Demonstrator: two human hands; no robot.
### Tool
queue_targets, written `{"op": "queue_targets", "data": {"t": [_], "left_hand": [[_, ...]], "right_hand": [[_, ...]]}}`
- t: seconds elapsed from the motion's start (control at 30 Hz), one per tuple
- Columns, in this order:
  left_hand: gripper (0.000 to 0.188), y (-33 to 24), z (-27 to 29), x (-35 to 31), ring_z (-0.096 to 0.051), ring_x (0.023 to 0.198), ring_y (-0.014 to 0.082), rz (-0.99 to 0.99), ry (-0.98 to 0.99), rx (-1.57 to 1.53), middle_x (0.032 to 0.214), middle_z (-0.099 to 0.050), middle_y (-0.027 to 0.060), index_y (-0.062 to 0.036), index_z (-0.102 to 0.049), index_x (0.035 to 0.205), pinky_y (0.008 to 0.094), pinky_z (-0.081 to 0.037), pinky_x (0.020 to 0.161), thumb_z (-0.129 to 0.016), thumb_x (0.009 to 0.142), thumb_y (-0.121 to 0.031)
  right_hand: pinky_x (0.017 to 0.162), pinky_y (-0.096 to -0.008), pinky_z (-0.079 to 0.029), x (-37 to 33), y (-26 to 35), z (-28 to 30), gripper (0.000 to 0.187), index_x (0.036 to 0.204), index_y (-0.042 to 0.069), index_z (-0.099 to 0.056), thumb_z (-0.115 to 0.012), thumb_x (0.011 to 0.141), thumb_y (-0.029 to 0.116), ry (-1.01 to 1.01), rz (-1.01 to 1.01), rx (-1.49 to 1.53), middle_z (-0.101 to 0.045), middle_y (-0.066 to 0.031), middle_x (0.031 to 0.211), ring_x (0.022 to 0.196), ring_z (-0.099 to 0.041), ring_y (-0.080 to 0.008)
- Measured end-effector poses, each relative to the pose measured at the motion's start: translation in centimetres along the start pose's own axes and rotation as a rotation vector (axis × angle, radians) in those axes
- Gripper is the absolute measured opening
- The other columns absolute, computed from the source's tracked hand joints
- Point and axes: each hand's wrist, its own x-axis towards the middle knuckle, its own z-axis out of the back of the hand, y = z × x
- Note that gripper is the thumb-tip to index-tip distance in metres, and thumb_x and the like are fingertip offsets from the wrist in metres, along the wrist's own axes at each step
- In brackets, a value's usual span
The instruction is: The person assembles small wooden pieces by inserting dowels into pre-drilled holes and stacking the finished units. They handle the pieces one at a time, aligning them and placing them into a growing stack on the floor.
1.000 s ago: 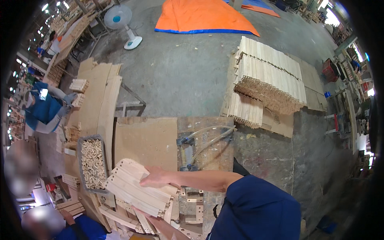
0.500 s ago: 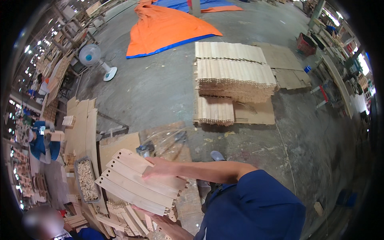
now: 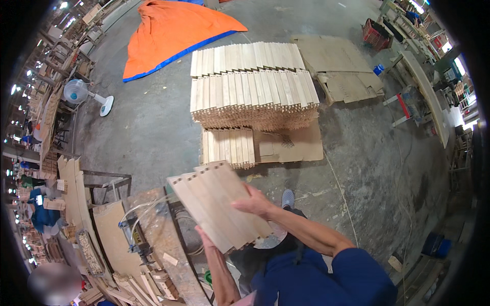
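Between my two hands is a bundle of pale wooden slats [image 3: 214,199], lying side by side and tilted, with dark round holes at their far ends. My right hand [image 3: 254,202] is closed on the right edge of the bundle, its thumb on top. At the lower left edge my left hand [image 3: 207,241] grips the slats from the side, part of its fingers hidden under them. Beyond the bundle, a large stack of similar slats [image 3: 255,89] rests on cardboard on the floor, with a smaller, lower stack [image 3: 228,145] at its near side.
To my left stands a worktable [image 3: 166,232] with a clamp-like device [image 3: 137,239], hoses and loose wood pieces. A fan [image 3: 76,92] and an orange tarp [image 3: 178,38] lie farther off. Flat cardboard [image 3: 347,66] is right of the stack. A co-worker [image 3: 43,211] is at far left.
My body has turned right, away from the worktable. Both hands have carried the slat bundle off the table side toward the stacks on the floor.
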Motion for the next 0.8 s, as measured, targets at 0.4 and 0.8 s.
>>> {"op": "queue_targets", "data": {"t": [0.4,0.8], "left_hand": [[0.073,31.4,-11.8,31.9,-0.052,0.124,0.0217,0.212,0.453,-0.002,0.138,-0.051,0.0064,-0.012,-0.037,0.147,0.0415,-0.045,0.102,-0.046,0.096,-0.063],[0.086,49.3,-10.1,56.1,-0.05,0.127,0.0258,0.217,0.472,0.069,0.144,-0.049,0.0127,-0.0048,-0.04,0.147,0.0413,-0.042,0.106,-0.043,0.092,-0.071]], "right_hand": [[0.099,-0.0373,-0.047,20.4,-24.3,29.3,0.078,0.142,0.0,-0.041,-0.077,0.078,0.026,-0.187,-0.12,0.313,-0.056,-0.0158,0.133,0.118,-0.057,-0.0245],[0.097,-0.0419,-0.05,42.6,-46.0,42.1,0.086,0.139,-0.01,-0.036,-0.08,0.079,0.033,-0.251,-0.241,0.323,-0.053,-0.0224,0.131,0.118,-0.057,-0.0293]]}}
